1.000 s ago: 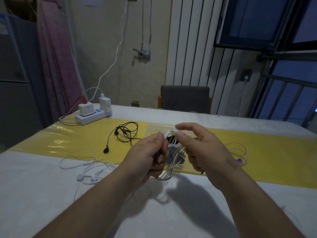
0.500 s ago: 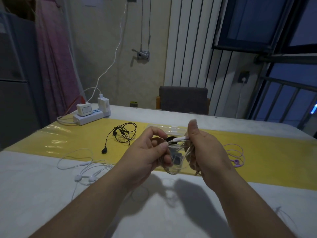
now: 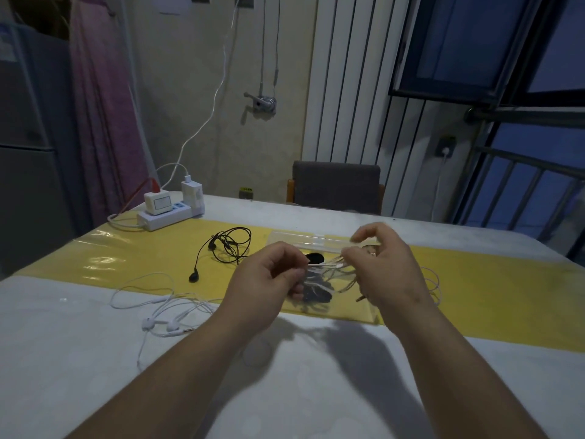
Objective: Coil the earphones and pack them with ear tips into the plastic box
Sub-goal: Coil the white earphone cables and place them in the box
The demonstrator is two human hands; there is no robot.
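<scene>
Fingers (image 3: 296,274) of left hand (image 3: 269,283) pinch white earphone coil (image 3: 329,275) at 9 o'clock; right hand (image 3: 391,270) pinches its 3 o'clock end. Coil axis runs 9-to-3. Clear plastic box (image 3: 304,241) lies just beyond at 12 o'clock, nearer right hand.

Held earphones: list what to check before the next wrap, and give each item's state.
1. Left hand pinches the held earphones: ok.
2. Right hand pinches the cable end: ok.
3. Loops gathered tight: not ok, they hang loose between the hands.
4. Plastic box close by: ok, on the yellow mat just behind the hands. Open or closed: cannot tell.
5. Ear tips found: cannot tell, the dark shapes behind the loops are blurred.
6. Black earphones clear of the loops: ok, they lie apart to the left.
</scene>
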